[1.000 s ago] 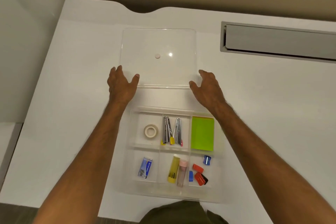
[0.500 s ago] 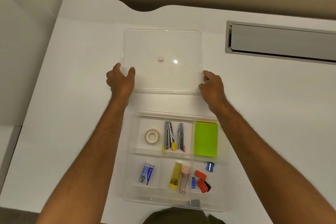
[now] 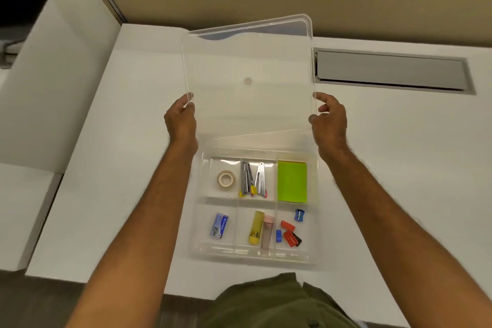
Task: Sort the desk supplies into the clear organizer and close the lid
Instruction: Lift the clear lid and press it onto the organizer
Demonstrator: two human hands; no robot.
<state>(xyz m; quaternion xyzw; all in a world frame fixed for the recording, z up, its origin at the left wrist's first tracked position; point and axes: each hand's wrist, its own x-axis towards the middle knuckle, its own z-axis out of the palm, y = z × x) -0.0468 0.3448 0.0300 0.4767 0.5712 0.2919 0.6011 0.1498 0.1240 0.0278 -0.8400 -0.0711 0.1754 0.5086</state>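
Left hand (image 3: 181, 121): clamped on the left edge of the clear lid (image 3: 250, 104), thumb and fingers pinching the rim near its lower left corner. Lid is held between the two hands, clear of the white desk (image 3: 119, 141), tilted with its far edge raised; right far corner sits higher than the left. A small round mark shows near the lid's centre.

Below and nearer the person: clear organizer (image 3: 198, 255) resting open on the desk, six compartments. Far row, left to right: tape roll (image 3: 226, 179); metal clips (image 3: 253, 180) with yellow and red tips; green sticky notes (image 3: 292, 181). Near row, left to right: blue staple box (image 3: 219, 225); yellow tube (image 3: 256, 227) beside a pink-capped tube (image 3: 266, 231), touching; small blue and red sharpeners and erasers (image 3: 288, 230), loosely scattered.

Right hand (image 3: 330, 122): clamped on the lid's right edge, fingers curled over the rim. The lid's near edge hangs just above the organizer's far wall.

Far right: grey cable tray (image 3: 391, 70) recessed in the desk.
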